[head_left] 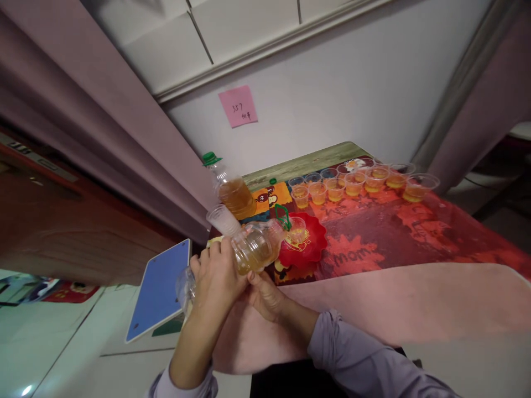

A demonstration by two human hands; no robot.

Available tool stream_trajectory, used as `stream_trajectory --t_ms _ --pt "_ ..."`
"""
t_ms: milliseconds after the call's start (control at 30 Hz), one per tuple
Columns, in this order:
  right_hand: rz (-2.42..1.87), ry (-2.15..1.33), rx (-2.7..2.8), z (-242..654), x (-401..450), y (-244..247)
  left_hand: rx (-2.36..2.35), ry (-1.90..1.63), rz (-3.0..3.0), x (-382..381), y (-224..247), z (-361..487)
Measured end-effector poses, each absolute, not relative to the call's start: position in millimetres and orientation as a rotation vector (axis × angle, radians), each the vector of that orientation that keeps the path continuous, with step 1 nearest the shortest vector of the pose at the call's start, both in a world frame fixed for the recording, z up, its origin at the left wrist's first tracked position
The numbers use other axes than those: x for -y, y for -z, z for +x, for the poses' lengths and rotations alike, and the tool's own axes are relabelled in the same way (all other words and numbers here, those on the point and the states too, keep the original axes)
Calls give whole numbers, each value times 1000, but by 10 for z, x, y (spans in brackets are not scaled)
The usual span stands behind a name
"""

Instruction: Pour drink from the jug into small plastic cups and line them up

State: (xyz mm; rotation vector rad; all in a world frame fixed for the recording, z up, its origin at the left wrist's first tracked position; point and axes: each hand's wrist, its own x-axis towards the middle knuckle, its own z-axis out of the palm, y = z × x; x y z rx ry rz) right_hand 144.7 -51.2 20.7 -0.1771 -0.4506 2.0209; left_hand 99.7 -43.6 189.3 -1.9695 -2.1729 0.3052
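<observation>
A clear plastic bottle (257,247) of yellowish liquid lies tilted on its side, its mouth over a clear cup (297,229) on a red scalloped plate (317,243). My left hand (218,271) is wrapped round the bottle's middle. Under the bottle, my right hand (267,296) supports it with fingers partly hidden. A green plastic loop (282,216) shows by the bottle's mouth. Behind stands a larger bottle (236,196) of amber liquid with a green cap, and a stack of clear cups (224,220) leans near it.
Rows of clear cups with yellow liquid (354,184) stand along the table's back right. A small green cap (272,181) lies near the wall. Left of the table is a blue board (160,287). A pink note (238,106) hangs on the wall.
</observation>
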Motion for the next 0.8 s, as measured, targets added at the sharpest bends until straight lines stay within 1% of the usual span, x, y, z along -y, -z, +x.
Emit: stream_trajectory --t_ms 567,800 --pt "-173 -2016 452 1449 521 -195 2080 -216 -1985 440 -1788 888" --pt "-164 -2024 486 1449 522 -208 2130 -236 -2000 444 -1847 930"
